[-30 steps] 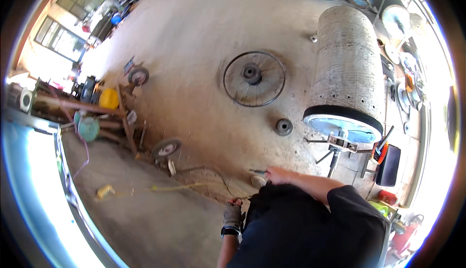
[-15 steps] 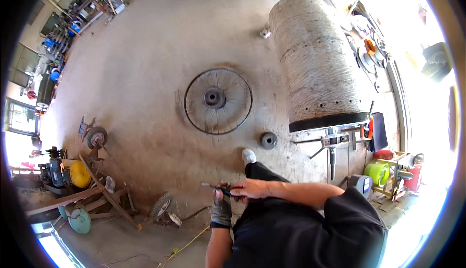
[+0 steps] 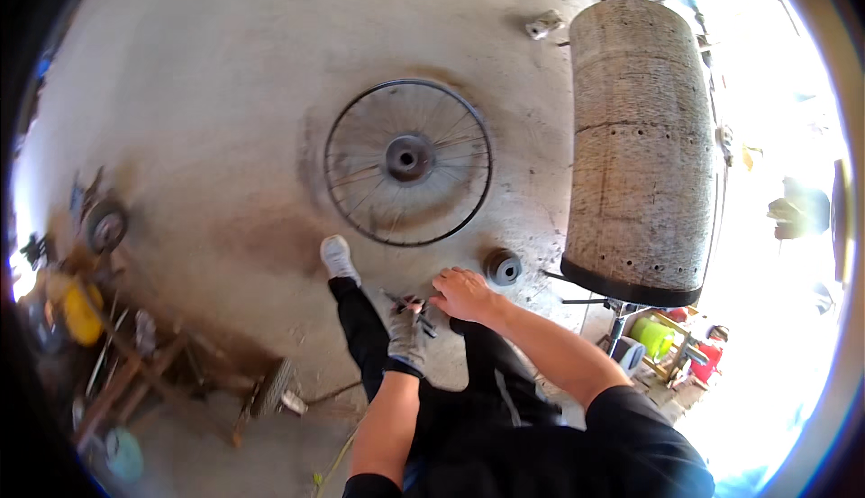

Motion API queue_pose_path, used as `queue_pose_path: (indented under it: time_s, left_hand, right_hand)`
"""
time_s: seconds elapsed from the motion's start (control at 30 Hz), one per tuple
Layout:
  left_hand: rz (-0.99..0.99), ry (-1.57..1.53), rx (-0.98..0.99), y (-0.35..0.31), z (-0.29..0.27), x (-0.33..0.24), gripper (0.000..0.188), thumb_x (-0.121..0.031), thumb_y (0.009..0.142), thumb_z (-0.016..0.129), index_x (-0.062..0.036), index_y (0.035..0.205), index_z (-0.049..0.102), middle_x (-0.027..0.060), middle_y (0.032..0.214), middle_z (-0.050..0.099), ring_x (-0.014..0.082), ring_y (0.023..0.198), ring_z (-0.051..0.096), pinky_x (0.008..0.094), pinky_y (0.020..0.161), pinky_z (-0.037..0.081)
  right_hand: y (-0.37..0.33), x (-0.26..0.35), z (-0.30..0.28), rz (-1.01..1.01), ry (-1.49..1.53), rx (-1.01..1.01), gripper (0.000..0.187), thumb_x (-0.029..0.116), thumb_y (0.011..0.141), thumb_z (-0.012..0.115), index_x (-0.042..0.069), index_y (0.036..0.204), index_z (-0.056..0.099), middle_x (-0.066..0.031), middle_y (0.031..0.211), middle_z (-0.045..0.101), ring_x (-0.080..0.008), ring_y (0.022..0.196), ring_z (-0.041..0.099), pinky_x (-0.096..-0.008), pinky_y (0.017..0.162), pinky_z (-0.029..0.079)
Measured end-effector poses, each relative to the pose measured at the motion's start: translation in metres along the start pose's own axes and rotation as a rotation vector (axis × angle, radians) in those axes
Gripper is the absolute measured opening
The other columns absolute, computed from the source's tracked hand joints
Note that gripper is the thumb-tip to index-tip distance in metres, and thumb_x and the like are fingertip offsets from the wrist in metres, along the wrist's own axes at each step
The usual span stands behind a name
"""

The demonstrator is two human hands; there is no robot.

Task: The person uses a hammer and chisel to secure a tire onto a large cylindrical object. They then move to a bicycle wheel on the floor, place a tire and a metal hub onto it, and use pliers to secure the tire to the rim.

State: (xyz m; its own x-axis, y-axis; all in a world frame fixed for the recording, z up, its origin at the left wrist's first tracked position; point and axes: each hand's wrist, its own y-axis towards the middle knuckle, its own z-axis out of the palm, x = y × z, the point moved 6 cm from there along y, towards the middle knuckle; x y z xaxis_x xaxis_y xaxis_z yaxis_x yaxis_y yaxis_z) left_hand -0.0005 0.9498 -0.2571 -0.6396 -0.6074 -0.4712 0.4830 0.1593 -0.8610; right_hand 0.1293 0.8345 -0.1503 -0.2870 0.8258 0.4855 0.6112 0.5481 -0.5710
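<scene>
The fingers [image 3: 414,301] of the gloved left hand [image 3: 407,334] are curled closed around a small dark tool [image 3: 428,325], whose shape is partly hidden by the grip. The bare right hand [image 3: 466,296] is just beside it, fingers loosely extended and parted, with nothing visible in them; whether the thumb side brushes the tool cannot be told. That is the change: the right hand no longer grips the tool, which is now with the left hand alone, so the right seems free for other handling. The person is also a step nearer to the spoked wheel [image 3: 408,157], which lies flat on the concrete floor [image 3: 216,110] ahead of both hands, and a white shoe [image 3: 337,256] is planted near the lower left of its rim. Just ahead of the right hand is a dark grooved disc [image 3: 503,267], apart from the wheel and the nearest thing to knock. Further right, the large pale drum [image 3: 640,137] bounds that side, its black end band [image 3: 629,283] and the thin rods [image 3: 584,301] near it narrowing the passage. Floor spreads widest beyond the wheel and to its left, as far as the jumbled beams [image 3: 149,381] and small tyred wheel [image 3: 104,226] at the left edge.
</scene>
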Motion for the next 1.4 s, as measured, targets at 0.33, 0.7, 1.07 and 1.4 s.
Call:
queue_pose_path:
  time_s: [0.33,0.7,1.07,1.4]
  left_hand:
    - [-0.184,0.119,0.049,0.211,-0.034,-0.030,0.030,-0.009,0.088,0.056,-0.0023,0.117,0.054,0.0085,0.098,0.064,0.0160,0.083,0.063,0.0267,0.072,0.054]
    - [-0.236,0.179,0.000,0.213,0.002,-0.132,0.048,-0.030,0.080,0.059,-0.0010,0.118,0.054,0.0132,0.099,0.063,0.0232,0.076,0.063,0.0300,0.059,0.051]
    - [-0.284,0.127,0.055,0.207,0.015,-0.130,0.039,-0.025,0.082,0.059,-0.0025,0.114,0.057,0.0103,0.100,0.063,0.0210,0.082,0.064,0.0287,0.062,0.052]
    - [-0.191,0.157,0.086,0.202,0.002,-0.074,0.032,-0.018,0.087,0.057,-0.0037,0.115,0.058,0.0089,0.101,0.065,0.0188,0.087,0.066,0.0272,0.062,0.054]
  right_hand:
    - [0.275,-0.135,0.051,0.394,-0.022,-0.362,0.071,0.026,0.073,0.081,0.002,0.131,0.048,-0.0156,0.132,0.049,-0.0339,0.126,0.046,-0.0450,0.105,0.038]
    - [0.388,-0.154,0.098,0.367,-0.239,-0.471,0.096,0.036,0.071,0.082,-0.003,0.145,0.035,-0.0251,0.137,0.042,-0.0400,0.130,0.039,-0.0522,0.115,0.025]
    - [0.416,-0.167,0.102,0.458,-0.296,-0.304,0.092,0.034,0.072,0.080,0.006,0.147,0.034,-0.0266,0.124,0.050,-0.0421,0.121,0.048,-0.0550,0.114,0.024]
    - [0.340,-0.205,0.018,0.173,0.226,-0.053,0.089,0.022,0.067,0.084,-0.004,0.140,0.041,-0.0281,0.131,0.055,-0.0399,0.121,0.055,-0.0397,0.103,0.044]
